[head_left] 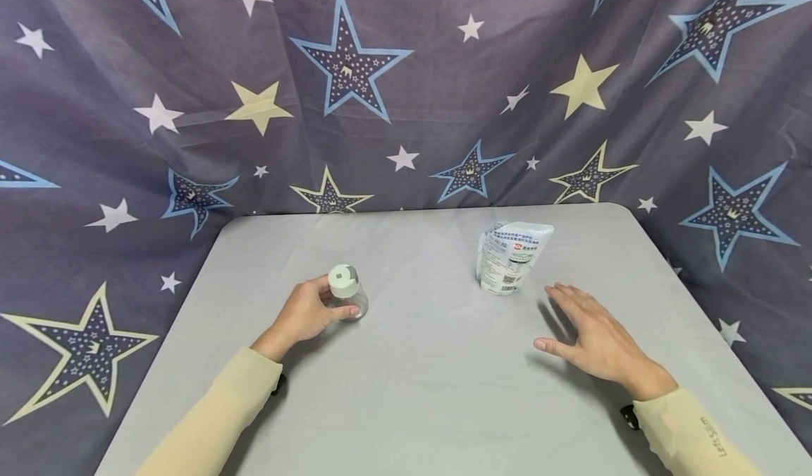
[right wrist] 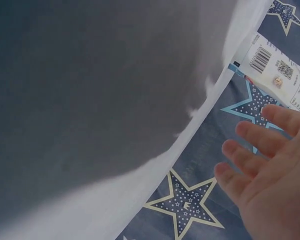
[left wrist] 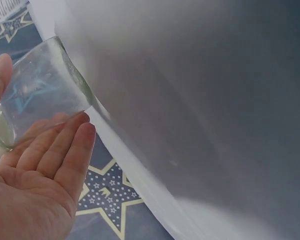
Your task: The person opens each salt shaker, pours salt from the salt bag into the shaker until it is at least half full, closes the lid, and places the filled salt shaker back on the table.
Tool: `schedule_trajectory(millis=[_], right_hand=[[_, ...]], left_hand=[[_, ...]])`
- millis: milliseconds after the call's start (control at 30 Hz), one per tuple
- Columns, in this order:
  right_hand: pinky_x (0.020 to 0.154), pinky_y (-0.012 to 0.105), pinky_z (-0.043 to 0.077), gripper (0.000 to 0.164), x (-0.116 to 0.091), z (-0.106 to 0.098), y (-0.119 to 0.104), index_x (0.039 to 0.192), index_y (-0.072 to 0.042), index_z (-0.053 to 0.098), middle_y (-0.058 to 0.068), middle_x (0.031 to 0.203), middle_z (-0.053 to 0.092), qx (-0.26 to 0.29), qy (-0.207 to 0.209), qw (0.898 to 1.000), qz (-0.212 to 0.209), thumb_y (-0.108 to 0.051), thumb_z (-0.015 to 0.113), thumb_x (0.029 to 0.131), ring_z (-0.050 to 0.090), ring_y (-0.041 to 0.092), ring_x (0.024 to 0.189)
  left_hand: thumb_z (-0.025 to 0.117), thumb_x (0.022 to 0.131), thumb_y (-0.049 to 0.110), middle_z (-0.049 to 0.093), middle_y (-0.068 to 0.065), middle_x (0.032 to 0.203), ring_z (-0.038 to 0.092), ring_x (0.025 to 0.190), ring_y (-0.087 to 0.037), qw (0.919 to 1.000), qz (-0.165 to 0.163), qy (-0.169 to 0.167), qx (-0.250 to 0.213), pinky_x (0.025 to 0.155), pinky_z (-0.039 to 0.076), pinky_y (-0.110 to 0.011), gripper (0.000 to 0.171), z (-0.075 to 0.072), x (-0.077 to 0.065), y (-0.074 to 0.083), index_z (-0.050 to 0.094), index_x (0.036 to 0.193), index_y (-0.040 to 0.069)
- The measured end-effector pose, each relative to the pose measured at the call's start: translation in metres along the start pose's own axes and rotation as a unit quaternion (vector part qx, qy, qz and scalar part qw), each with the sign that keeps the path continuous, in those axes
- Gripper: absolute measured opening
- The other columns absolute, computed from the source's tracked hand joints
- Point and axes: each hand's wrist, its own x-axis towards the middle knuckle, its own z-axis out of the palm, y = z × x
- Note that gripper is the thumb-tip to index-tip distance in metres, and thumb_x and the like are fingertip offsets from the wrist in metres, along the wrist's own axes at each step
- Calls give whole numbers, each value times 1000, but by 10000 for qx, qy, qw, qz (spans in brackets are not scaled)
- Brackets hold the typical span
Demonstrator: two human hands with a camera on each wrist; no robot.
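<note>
A clear glass jar (head_left: 360,302) with a pale lid (head_left: 343,281) stands on the left half of the table. My left hand (head_left: 312,309) holds it from the left, thumb on the near side and fingers round the far side. In the left wrist view the jar (left wrist: 45,95) lies between the thumb and the fingers (left wrist: 65,150). A white printed pouch (head_left: 510,259) stands upright right of the middle, farther back. My right hand (head_left: 593,335), fingers extended and thumb apart, hovers near it without touching. The right wrist view shows the pouch (right wrist: 275,70) beyond the fingertips.
The light grey table (head_left: 419,391) has rounded far corners. Behind it and at both sides hangs a dark curtain (head_left: 438,109) with a star pattern.
</note>
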Motion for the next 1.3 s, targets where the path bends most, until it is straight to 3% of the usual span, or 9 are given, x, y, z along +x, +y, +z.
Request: schedule_trajectory(millis=[533,1300], right_hand=[[110,62,36,94,1,4,-12,149,-6,50,19,150,52,122,183,9996,-191,-62,80,80,46,44,137],[111,61,36,94,6,6,-30,151,-8,49,17,151,52,238,38,9992,-314,-65,77,81,47,42,137]], left_hand=[[94,74,27,75,-9,114,72,104,-27,9996,174,-168,-115,91,58,-41,56,9,-3,11,71,121,7],[95,72,29,75,-5,112,72,106,-26,9990,244,-338,-175,95,56,-43,56,25,-7,27,73,120,10]])
